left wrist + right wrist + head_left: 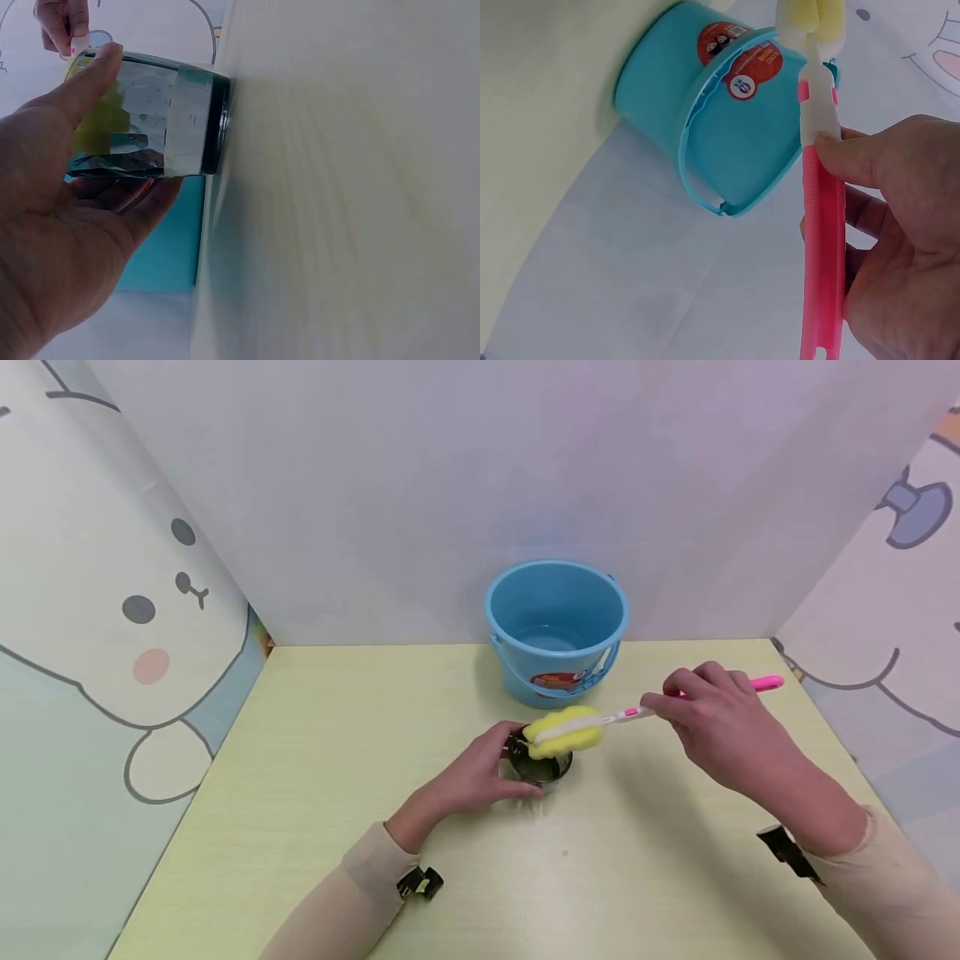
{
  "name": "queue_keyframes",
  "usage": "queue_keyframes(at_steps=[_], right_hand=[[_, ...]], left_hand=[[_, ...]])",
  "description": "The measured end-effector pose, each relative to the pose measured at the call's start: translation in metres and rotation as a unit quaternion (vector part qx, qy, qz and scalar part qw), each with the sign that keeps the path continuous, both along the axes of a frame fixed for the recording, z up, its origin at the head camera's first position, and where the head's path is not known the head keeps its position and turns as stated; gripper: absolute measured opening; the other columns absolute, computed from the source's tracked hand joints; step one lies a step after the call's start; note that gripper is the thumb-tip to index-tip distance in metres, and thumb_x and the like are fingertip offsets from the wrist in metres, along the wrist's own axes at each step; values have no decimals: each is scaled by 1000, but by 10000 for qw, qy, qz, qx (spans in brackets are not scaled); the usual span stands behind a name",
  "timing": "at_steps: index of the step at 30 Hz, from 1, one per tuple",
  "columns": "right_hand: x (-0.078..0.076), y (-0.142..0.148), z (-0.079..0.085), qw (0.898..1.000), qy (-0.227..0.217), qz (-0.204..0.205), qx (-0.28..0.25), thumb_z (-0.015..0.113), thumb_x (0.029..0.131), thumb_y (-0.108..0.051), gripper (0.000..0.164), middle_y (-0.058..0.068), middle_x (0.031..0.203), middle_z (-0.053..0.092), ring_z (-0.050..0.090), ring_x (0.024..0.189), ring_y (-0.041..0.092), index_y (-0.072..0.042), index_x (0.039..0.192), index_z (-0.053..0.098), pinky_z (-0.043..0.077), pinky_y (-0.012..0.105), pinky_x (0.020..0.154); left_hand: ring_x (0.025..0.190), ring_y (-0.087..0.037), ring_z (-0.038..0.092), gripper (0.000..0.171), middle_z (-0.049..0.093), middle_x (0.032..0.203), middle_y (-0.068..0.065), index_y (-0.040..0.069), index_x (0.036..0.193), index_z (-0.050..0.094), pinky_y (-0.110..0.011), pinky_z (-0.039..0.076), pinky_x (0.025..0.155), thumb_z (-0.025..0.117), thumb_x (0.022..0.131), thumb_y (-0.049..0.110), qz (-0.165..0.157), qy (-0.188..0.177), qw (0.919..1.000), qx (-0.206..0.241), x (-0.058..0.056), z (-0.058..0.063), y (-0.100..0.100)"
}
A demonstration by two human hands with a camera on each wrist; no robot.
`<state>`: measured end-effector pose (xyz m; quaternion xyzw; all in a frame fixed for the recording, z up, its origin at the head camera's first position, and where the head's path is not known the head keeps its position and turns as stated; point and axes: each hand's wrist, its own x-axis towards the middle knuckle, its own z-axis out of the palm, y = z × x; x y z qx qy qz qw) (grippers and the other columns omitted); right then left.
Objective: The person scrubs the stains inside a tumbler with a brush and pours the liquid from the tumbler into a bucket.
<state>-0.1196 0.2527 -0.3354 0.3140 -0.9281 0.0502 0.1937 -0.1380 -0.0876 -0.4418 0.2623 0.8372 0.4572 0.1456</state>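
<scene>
My left hand (472, 777) grips a dark tinted glass cup (157, 112) around its side, the cup standing upright on the table. Thumb and fingers lie on opposite sides of it in the left wrist view. My right hand (723, 727) holds a sponge bottle brush by its pink handle (823, 247), the thumb pressed along the white collar. The brush's yellow sponge head (566, 732) slants down to the left at the cup's mouth. Through the glass in the left wrist view, yellow sponge shows in the upper part of the cup.
A light blue bucket (555, 647) with its handle hanging down in front stands just behind the cup, near the back wall (375, 527). The pale wooden table (322, 727) lies between side panels printed with cartoon animals. Small black devices are strapped at both wrists.
</scene>
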Motion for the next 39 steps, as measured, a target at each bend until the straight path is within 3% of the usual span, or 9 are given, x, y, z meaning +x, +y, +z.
queue_keyframes(at_steps=[23,32,39], right_hand=[[-1,27,-1,9993,112,74,-342,91,69,6,48,4,96,63,52,88,30,-16,111,82,39,47,68],[-2,30,-7,9974,73,268,-659,94,64,9,50,2,93,65,56,84,27,-13,108,83,38,43,63],[-2,31,-9,9957,-136,272,-877,93,67,11,49,3,94,66,58,86,26,-11,109,82,39,44,64]], left_hand=[[132,-18,56,87,57,142,-4,9,151,45,-34,49,111,94,83,32,-42,94,9999,81,-2,-3,-1],[131,-19,56,87,57,142,-5,8,151,45,-35,50,110,94,84,33,-36,69,9999,86,-1,-3,-1],[130,-18,56,85,58,142,-6,8,150,46,-35,50,110,94,84,33,-7,27,10000,32,-1,-1,1]])
